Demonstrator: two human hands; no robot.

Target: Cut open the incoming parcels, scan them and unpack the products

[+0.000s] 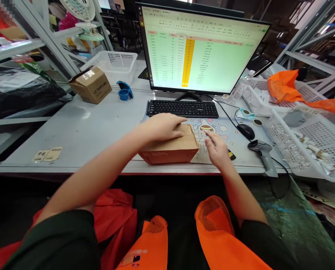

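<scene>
A closed cardboard box (170, 154) rests at the front edge of the desk, with printing on its near side. My left hand (165, 127) lies across its top, fingers stretched out and thumb apart. Just right of the box, my right hand (218, 149) hovers over a mat printed with cartoons (225, 129), its fingers apart and nothing visible in them. A small black and yellow item (231, 154) peeks out beside that hand, mostly hidden. Behind the box stands a black keyboard (184, 108).
A monitor (206, 52) shows a spreadsheet. Right of the mat are a mouse (246, 131), a barcode scanner (264, 155) and white baskets (305, 165). On the left are another cardboard box (92, 85), a blue lidded container (124, 93) and paper labels (47, 154).
</scene>
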